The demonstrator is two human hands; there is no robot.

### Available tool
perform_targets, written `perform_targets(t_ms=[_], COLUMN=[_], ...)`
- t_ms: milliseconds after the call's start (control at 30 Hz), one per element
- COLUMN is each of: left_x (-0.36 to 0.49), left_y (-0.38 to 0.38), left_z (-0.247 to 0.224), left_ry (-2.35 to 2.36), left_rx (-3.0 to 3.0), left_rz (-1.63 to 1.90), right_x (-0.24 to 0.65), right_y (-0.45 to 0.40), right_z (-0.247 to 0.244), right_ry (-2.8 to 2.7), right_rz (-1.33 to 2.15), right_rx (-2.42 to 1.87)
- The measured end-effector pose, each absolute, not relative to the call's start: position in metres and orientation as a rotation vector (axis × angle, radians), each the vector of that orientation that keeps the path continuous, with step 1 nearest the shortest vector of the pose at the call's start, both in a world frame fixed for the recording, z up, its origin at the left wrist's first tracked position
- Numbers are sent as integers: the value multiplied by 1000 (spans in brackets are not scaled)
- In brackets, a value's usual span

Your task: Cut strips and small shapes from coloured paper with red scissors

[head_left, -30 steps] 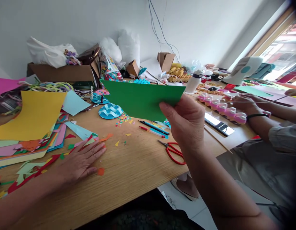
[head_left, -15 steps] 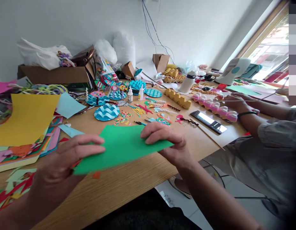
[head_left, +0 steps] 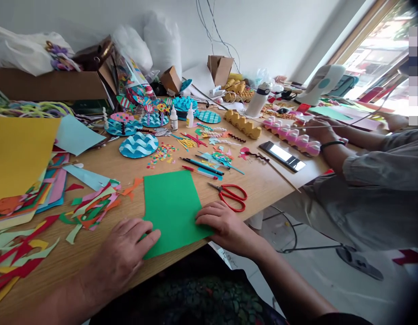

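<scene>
A plain green sheet of paper (head_left: 171, 203) lies flat on the table in front of me, close to the near edge. My left hand (head_left: 127, 248) rests at its left side, fingertips and thumb spread apart on the paper's border. On the right side, my right hand (head_left: 225, 225) lies with its fingers over the sheet's edge; its thumb is hidden. Neither hand lifts the paper. Red-handled scissors (head_left: 232, 197) lie just beyond my right hand, partly opened. Pens (head_left: 202, 166) lie behind the sheet.
Colourful paper scraps (head_left: 94, 203) and stacked coloured sheets (head_left: 22, 153) cover the left. Wavy blue paper discs (head_left: 138, 145), glue bottles (head_left: 174, 119), egg-carton strips (head_left: 290, 135) and a phone (head_left: 282, 156) stand farther back. At right, another person's hands (head_left: 319, 128) work beside the pink carton strip.
The green sheet has come down from the air onto the table, and both hands have lowered with it. My view has tilted down, bringing the scissors and pens into sight.
</scene>
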State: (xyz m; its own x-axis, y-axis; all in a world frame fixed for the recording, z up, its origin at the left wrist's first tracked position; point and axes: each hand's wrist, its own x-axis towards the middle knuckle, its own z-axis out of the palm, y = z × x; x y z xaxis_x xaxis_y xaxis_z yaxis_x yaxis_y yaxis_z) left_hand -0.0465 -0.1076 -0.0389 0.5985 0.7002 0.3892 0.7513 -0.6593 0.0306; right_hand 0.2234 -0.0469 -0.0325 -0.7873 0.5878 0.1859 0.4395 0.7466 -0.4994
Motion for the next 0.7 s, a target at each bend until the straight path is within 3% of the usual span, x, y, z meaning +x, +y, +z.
perform_targets(t_ms=[200,567,700], left_x=[-43,-47,-51], left_y=[-106,-60,-55], left_z=[-41,-18,-25], left_ry=[-1478,-2698,-2697], left_rx=[-2932,-3053,-3121], left_rz=[-568,-383,-450], right_x=[218,205,201], right_y=[-46,-43,-39], right_z=[-26,-23,-24], right_ry=[-2656,-2478,-2449], right_rz=[655,886,881], right_rx=[-823,-1209,-1356])
